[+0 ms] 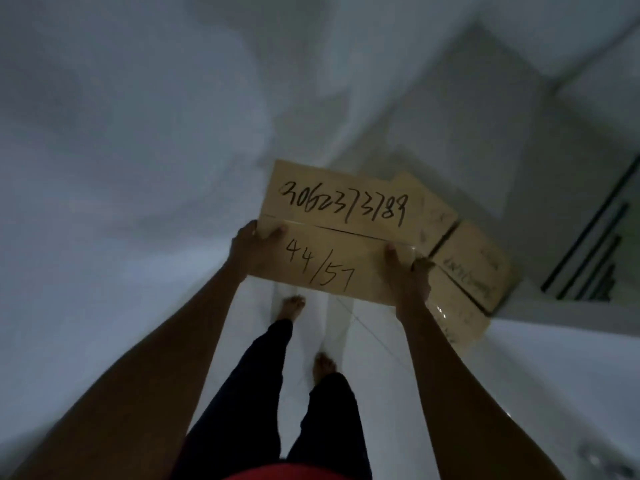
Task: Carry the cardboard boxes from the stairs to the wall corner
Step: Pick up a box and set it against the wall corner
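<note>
I hold a tan cardboard box (343, 216) out in front of me at about waist height, its top marked with a long handwritten number and "44/57". My left hand (251, 251) grips its near left edge, thumb on top. My right hand (407, 278) grips its near right edge. Just beyond and to the right, more cardboard boxes (471, 265) stand stacked on the floor against a white wall, partly hidden behind the held box.
White walls rise on the left (121, 168) and ahead. My bare feet (292, 304) stand on white floor tiles. A railing with dark bars (588, 258) and a white ledge (554, 313) lie to the right. The light is dim.
</note>
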Demonstrator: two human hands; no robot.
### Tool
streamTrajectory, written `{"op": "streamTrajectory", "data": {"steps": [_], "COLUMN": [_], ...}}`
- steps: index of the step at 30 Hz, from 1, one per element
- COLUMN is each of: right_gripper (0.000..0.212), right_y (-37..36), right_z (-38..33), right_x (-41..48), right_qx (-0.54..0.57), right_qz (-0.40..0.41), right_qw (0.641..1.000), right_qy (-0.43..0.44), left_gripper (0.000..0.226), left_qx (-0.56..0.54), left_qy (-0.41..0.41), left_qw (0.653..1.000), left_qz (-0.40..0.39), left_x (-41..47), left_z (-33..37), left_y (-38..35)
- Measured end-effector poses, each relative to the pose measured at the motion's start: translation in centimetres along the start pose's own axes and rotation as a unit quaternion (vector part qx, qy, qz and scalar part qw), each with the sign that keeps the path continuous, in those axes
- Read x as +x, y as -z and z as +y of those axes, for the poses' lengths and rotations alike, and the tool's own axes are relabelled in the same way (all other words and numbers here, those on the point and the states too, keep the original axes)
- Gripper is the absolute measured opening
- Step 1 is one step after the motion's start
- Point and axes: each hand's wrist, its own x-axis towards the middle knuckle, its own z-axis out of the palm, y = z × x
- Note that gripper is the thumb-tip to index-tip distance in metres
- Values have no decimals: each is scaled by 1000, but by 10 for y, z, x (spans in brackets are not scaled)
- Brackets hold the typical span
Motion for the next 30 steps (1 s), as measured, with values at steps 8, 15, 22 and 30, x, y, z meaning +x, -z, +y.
{"op": "streamTrajectory", "data": {"steps": [8, 15, 22, 30], "right_gripper": [67, 72, 76, 78], "right_y": [-37, -135, -226, -295], "right_z": [-37, 6, 115, 252], "right_x": [-137, -271, -414, -529], "right_qx": [-136, -277, -366, -425], "right_qz": [-142, -265, -356, -365], "right_qw": [969, 888, 804, 775], "right_qy": [150, 256, 303, 293], "left_gripper": [80, 79, 77, 63], "left_qx": [-117, -227, -285, -262], "left_qy": [41, 126, 210, 291], "left_qw": [979, 915, 851, 837], "left_qz": [162, 310, 388, 383], "left_x": [-144, -267, -386, -464], "left_z": [-106, -246, -411, -579], "left_y": [107, 179, 226, 276]}}
